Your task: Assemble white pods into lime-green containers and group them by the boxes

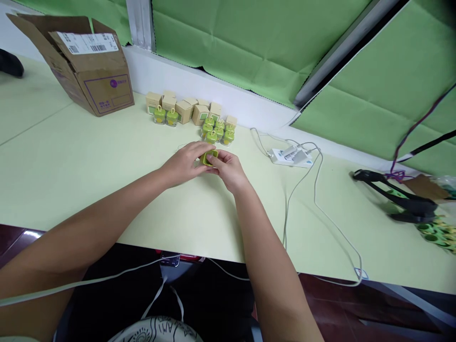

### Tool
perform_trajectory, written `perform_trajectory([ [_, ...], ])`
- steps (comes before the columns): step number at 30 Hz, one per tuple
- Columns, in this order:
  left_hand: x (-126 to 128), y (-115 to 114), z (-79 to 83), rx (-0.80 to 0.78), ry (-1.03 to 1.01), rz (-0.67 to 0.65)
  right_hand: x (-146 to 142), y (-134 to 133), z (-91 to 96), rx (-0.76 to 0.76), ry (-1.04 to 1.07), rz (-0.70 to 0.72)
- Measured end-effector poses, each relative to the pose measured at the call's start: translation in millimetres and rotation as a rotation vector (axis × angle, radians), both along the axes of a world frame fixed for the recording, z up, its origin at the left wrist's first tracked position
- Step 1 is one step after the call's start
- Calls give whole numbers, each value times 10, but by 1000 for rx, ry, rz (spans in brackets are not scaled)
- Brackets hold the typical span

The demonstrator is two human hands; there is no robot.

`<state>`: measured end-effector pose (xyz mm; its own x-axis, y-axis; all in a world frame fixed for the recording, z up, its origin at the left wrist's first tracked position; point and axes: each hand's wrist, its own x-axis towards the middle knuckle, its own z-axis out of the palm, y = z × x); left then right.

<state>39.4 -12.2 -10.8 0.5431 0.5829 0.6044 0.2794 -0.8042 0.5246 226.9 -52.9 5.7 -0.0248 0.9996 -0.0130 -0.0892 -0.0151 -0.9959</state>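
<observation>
Over the middle of the table, my left hand [185, 164] and my right hand [230, 170] meet around a small green square lid [209, 156], its hollow side facing up. The left fingers are closed on its left side, and the right thumb presses into the hollow. My fingers hide what lies underneath. Just beyond stand several small clear jars with green looped lids [218, 133] in a cluster. Two more such jars [166, 117] sit farther left. Behind them is a row of small tan cardboard boxes [184, 111].
A large open carton [105, 85] stands at the back left. To the right lie a white power strip [291, 156] and loose white cables [315, 190]. A black handled tool [399, 194] and green-yellow parts [436, 235] lie at the far right.
</observation>
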Motion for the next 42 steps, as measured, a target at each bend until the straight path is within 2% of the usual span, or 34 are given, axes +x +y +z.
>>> perform_trajectory([
  [13,2,8,0,19,-22,-24,-55,28,-68,7,-23,-21],
  [27,3,-29,34,-11,-22,-34,-63,-6,-24,-22,6,-16],
  [33,14,-52,41,-90,-31,-6,-14,-31,22,-85,22,49],
  [38,5,-39,23,-46,-2,0,1,-35,30,-79,39,31],
  [42,3,-41,64,-9,-36,56,7,-44,57,-98,84,40],
])
